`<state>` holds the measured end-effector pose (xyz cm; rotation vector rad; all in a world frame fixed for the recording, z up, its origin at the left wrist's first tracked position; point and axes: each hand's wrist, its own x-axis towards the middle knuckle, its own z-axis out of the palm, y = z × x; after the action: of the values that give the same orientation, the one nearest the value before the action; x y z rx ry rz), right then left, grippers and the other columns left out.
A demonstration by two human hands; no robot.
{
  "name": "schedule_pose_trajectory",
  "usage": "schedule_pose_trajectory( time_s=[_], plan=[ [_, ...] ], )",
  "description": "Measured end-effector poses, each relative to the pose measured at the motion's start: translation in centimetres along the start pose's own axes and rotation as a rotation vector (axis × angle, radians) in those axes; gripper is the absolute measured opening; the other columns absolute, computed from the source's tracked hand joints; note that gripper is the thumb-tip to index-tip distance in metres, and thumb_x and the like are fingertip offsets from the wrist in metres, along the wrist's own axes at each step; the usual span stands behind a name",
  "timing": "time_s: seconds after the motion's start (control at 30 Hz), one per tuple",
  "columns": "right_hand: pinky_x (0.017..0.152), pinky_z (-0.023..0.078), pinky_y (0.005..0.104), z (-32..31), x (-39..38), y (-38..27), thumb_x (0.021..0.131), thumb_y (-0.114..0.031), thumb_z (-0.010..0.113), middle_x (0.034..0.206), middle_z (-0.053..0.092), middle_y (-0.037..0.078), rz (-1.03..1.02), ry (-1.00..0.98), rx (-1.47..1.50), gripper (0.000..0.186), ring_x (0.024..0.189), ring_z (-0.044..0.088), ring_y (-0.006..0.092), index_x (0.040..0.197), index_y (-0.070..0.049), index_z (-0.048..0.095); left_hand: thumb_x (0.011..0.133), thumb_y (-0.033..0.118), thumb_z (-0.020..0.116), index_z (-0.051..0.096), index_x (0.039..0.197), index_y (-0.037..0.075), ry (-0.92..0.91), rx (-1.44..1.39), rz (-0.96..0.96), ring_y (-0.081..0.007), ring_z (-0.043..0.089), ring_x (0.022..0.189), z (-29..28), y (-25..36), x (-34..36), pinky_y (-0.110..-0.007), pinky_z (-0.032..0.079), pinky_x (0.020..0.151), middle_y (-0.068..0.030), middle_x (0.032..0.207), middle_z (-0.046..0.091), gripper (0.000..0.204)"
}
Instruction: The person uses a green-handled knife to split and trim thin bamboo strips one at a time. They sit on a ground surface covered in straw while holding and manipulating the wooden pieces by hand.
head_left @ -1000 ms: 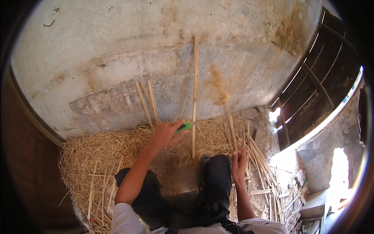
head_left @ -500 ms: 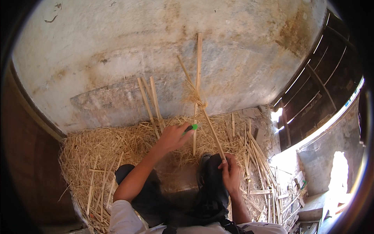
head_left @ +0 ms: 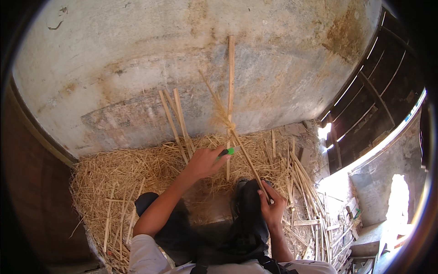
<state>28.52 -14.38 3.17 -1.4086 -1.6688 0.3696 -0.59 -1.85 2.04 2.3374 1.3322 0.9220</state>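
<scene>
While the right hand (head_left: 273,205) clamps its fingers on the lower end of a stick (head_left: 247,157), the stick slants up and leftward across the far edge of the straw (head_left: 123,166); the left hand (head_left: 204,163), fingers around a green knife (head_left: 230,151), is nearer the stick's middle, blade contact unclear.

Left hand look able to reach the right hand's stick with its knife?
Likely yes: the left hand grips the knife, blade close to the stick, nothing visible between; the right hand holds the stick's lower part.
</scene>
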Motion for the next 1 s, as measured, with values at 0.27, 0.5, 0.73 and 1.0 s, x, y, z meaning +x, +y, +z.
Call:
schedule_pose_trajectory(
  time_s=[0.27, 0.5, 0.73, 1.0],
  plan=[
    [0.108, 0.049, 0.0424, 1.5, -1.2, 0.6, 0.091, -0.007, 0.081, 0.109, 0.083, 0.013, 0.029, 0.03, -0.083, 0.027, 0.111, 0.078, 0.0267, 0.118, -0.009, 0.084, 0.113, 0.047, 0.056, 0.063, 0.111, 0.006, -0.014, 0.02, 0.062, -0.0319, 0.06, 0.049, 1.2, 0.4, -0.2, -0.047, 0.046, 0.05, -0.0131, 0.059, 0.058, 0.042],
    [0.119, 0.041, 0.0511, 3.2, -1.4, 1.4, 0.091, -0.007, 0.08, 0.112, 0.083, 0.011, -0.065, 0.109, -0.068, 0.023, 0.119, 0.076, 0.0282, 0.113, -0.008, 0.084, 0.113, 0.048, 0.055, 0.067, 0.121, 0.003, -0.061, -0.005, 0.022, -0.0326, 0.064, 0.052, 2.7, 0.4, -0.8, -0.047, 0.049, 0.052, -0.0155, 0.061, 0.061, 0.047],
    [0.119, 0.044, 0.0548, 3.6, -1.1, 1.7, 0.091, -0.007, 0.08, 0.113, 0.083, 0.01, -0.066, 0.084, -0.028, 0.021, 0.12, 0.075, 0.0285, 0.112, -0.007, 0.084, 0.115, 0.049, 0.05, 0.07, 0.13, -0.001, 0.095, 0.044, -0.16, -0.0261, 0.057, 0.045, 2.0, -1.2, -0.2, -0.044, 0.047, 0.05, -0.0132, 0.059, 0.059, 0.056],
    [0.119, 0.044, 0.053, 3.6, -1.2, 1.7, 0.091, -0.006, 0.079, 0.113, 0.083, 0.009, -0.096, 0.076, -0.066, 0.022, 0.119, 0.076, 0.0279, 0.113, -0.008, 0.083, 0.113, 0.05, 0.055, 0.074, 0.125, -0.001, 0.016, 0.002, -0.069, -0.0279, 0.056, 0.044, 1.7, -0.4, -0.5, -0.044, 0.046, 0.048, -0.0124, 0.054, 0.056, 0.056]
  ],
)
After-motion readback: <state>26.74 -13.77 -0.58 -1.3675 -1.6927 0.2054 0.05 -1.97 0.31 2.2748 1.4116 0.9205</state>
